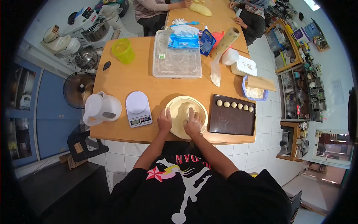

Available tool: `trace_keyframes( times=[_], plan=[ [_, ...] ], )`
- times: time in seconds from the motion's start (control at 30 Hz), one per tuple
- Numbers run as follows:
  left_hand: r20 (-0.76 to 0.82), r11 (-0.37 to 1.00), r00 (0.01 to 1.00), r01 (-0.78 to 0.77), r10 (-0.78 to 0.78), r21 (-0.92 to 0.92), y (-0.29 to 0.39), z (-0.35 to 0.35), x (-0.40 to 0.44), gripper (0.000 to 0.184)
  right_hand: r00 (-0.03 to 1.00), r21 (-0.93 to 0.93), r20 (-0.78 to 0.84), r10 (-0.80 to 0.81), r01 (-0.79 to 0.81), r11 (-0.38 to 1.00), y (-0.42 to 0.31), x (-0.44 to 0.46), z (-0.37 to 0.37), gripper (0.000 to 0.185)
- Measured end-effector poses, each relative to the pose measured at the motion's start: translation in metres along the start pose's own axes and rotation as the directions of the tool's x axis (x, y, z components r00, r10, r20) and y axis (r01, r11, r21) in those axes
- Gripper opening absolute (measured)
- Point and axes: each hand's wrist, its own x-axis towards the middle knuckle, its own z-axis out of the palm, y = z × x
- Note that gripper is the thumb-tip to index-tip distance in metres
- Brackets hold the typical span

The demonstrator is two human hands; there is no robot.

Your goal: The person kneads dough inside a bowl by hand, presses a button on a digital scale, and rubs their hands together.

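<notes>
A round cream-coloured bowl [178, 131] stands at the table's front edge, before my body. My left hand [164, 121] grips its left rim, the thumb on the inner side. Inside the bowl lies a pale lump of dough [188, 106], close in colour to the bowl, so its outline is hard to make out. Reaching over the bowl's right side, my right hand [193, 124] has its fingers on the dough, and they partly hide it. Right of the bowl, a dark baking tray [232, 121] carries a row of several small dough balls [234, 105] along its far side.
To the left stand a kitchen scale [138, 110] and a white jug [103, 108]. Further back are a yellow-green cup [123, 50], a clear lidded box [176, 63] with tissues [183, 39], and a flour tub [255, 92]. Two people sit at the far table near a larger dough [200, 9].
</notes>
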Motion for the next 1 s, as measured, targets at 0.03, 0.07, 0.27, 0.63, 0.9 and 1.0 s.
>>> trace_keyframes(
  times=[0.03, 0.07, 0.27, 0.63, 0.9, 1.0],
  plan=[
    [0.001, 1.0, 1.0, -0.003, 0.003, 0.009, 0.001, -0.002, 0.001, 0.031, 0.997, 0.022, 0.066, 0.028, -0.029, 0.999, 0.001, 0.007, -0.001, 0.076],
    [0.002, 1.0, 1.0, -0.008, 0.008, 0.016, 0.002, -0.003, 0.002, 0.031, 0.99, 0.041, 0.131, 0.054, -0.06, 0.997, 0.002, 0.015, -0.003, 0.076],
    [0.078, 1.0, 0.997, 0.012, -0.014, 0.028, 0.0, -0.004, 0.007, 0.031, 0.915, 0.18, 0.402, -0.028, -0.049, 0.982, 0.001, 0.053, -0.007, 0.063],
    [0.107, 0.997, 0.992, 0.065, -0.069, 0.036, -0.003, 0.0, 0.008, 0.037, 0.775, -0.257, 0.564, -0.284, 0.492, 0.832, -0.053, 0.061, -0.032, 0.04],
    [0.016, 0.998, 0.998, 0.065, -0.065, -0.014, 0.011, -0.004, 0.003, 0.03, 0.729, -0.159, 0.319, -0.605, 0.671, 0.724, -0.007, -0.002, -0.013, 0.049],
    [-0.002, 0.997, 0.997, 0.075, -0.075, 0.004, 0.011, -0.003, 0.004, 0.033, 0.726, -0.176, 0.278, -0.629, 0.682, 0.71, -0.004, -0.014, -0.033, 0.046]
  ],
)
